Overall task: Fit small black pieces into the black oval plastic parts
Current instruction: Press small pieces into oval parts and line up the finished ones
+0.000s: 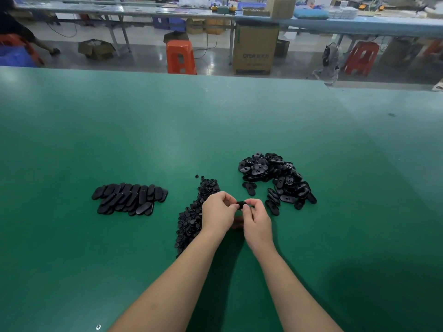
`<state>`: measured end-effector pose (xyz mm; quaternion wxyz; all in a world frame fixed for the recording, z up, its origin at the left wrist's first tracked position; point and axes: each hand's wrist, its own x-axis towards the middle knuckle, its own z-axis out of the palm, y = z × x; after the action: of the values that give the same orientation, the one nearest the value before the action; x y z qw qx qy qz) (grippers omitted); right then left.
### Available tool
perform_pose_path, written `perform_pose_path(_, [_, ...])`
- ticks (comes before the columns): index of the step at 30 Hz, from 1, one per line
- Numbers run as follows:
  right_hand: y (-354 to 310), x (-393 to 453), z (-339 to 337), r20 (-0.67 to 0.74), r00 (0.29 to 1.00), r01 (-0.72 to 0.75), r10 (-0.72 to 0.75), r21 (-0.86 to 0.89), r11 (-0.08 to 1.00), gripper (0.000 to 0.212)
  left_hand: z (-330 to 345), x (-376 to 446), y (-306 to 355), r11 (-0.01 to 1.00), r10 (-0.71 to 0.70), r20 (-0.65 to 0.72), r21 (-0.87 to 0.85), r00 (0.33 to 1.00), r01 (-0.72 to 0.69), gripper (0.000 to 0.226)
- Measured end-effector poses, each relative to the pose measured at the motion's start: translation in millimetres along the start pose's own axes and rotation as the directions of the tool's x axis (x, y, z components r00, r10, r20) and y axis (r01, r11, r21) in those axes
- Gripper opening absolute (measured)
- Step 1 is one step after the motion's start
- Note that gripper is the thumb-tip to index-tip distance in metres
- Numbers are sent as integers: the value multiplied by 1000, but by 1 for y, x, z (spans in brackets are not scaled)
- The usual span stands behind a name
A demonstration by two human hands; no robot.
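our two bare forearms reach in from the near edge, and the left hand [217, 212] and right hand [256, 218] meet just above the green table [167, 130], fingers curled and pinching one black oval part [241, 204] between them. we cannot tell whether a small piece is already seated in it, since the fingertips hide most of it. to do this step well, we judge we should hold the oval steady with the right hand, line the small piece square over its opening, and press evenly with the thumb rather than at a tilt. the oval looks glossy, flat and rounded at the ends. the small pieces [191, 219] lie in a heap just left of the hands, loose ovals [275, 178] pile to the far right, and a tidier stack of ovals [129, 198] sits well apart on the left.
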<state>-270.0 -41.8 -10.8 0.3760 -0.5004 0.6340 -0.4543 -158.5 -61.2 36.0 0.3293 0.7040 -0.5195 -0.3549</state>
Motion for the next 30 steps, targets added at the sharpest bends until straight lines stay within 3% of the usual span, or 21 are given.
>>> perform_pose_path(4, [0, 0, 0, 7, 999, -38, 38, 45, 998, 15, 0, 1, 0, 994, 37, -3, 103, 999, -37, 28])
perform_pose_path(7, [0, -1, -2, 25, 998, -57, 55, 100, 993, 15, -2, 6, 2, 984, 57, 65, 163, 996, -67, 20])
perform_pose_path(10, [-2, -2, -1, 75, 996, -58, 45, 176, 983, 16, -7, 8, 1, 995, 50, 78, 78, 996, -56, 3])
perform_pose_path(13, [-3, -2, 0, 86, 996, -58, 39, 223, 973, 16, -8, 6, 1, 996, 92, 52, -7, 994, -91, 8])
perform_pose_path(21, [0, -1, -1, 42, 999, -4, -1, 108, 994, 17, -14, 8, -1, 996, 87, 184, -29, 979, -83, 9])
perform_pose_path(30, [1, -1, 1, 84, 996, 25, -26, 12, 1000, 20, -14, 7, -2, 999, 39, 157, -37, 987, -34, 10])
